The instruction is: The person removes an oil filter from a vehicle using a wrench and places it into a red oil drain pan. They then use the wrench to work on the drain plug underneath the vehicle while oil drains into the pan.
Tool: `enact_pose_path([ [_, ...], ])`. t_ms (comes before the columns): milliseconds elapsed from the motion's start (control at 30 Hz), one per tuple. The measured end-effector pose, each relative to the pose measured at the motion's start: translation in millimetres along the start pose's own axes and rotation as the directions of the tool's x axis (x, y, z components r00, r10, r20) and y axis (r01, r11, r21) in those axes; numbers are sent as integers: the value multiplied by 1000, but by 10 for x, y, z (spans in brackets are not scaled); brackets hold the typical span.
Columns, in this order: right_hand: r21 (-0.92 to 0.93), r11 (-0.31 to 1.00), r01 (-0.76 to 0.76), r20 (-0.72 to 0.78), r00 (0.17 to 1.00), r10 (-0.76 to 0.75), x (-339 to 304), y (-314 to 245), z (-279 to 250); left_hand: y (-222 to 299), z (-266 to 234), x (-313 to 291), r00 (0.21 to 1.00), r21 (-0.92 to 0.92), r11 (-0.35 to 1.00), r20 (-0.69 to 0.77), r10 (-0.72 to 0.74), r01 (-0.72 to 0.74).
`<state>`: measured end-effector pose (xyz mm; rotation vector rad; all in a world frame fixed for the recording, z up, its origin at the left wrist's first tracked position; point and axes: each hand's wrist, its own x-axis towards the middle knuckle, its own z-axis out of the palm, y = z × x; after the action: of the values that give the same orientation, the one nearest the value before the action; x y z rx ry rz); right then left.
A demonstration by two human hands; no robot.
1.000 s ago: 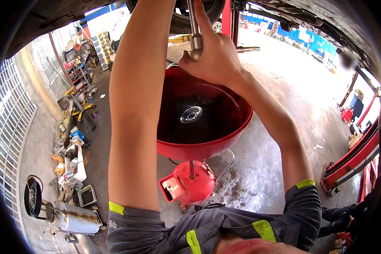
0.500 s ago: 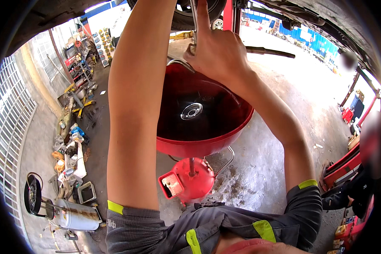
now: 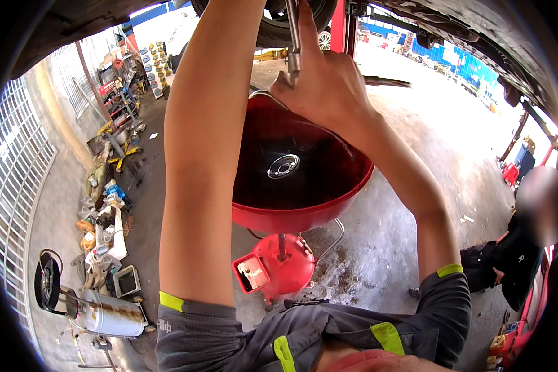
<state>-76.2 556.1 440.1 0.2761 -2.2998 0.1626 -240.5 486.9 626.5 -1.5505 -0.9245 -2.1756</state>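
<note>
At upper centre, the right hand [image 3: 332, 87] is curled around a metal tool [image 3: 294, 37] reaching the frame's top edge; the left hand is out of view, its grip impossible to tell. Mid-frame, below, stands a red basin [image 3: 304, 217]; farther off, lower right, a person [image 3: 518, 266].

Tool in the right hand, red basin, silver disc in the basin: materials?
Tool in the right hand: likely bare steel; grey with bright highlights.
Red basin: glossy outside; painted metal or plastic, can't tell.
Silver disc: probably polished or plated metal, given its mirror-like glints.
</note>
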Motion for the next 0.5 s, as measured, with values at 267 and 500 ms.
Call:
enact_pose_path([
  [267,477,819,320,-280,938,-203,287,534,774,38,36,-11,998,-3,998,19,-58,58],
  [500,759,572,312,-219,949,-227,325,469,879,36,27,31,999,-32,999,38,-1,2],
])
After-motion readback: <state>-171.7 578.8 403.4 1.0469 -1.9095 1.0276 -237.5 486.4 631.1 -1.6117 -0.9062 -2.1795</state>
